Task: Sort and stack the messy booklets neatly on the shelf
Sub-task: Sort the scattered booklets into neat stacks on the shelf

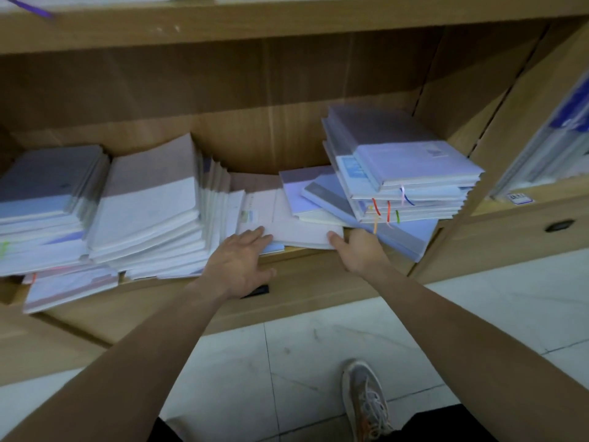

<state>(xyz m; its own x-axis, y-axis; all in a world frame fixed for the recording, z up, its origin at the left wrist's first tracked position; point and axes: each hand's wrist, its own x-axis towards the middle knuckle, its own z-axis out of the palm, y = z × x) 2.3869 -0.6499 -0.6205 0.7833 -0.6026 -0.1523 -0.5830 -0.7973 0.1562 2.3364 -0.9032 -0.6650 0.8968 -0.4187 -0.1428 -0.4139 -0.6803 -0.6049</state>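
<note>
Nearest, below both arms, a grey laced sneaker (366, 406) stands on the white tiled floor (318, 339). Up from it, the left grip (239, 260), a bare hand, lies wide with straight fingers resting on the near left corner of a flat white paper booklet (296, 232). The right grip (360, 250) holds that booklet's near right corner, thumb on top; its fingers are hidden beneath. The booklet lies between the two grips at the front edge of the light wooden shelf (318, 269). Left of the left grip, a slumped fan of white booklets (149, 212) leans over. Just beyond the right grip, a large flat blue booklet (411, 234) carries a tall stack of blue-covered booklets with coloured ribbon markers (411, 177), set close to the shelf's right wall.
</note>
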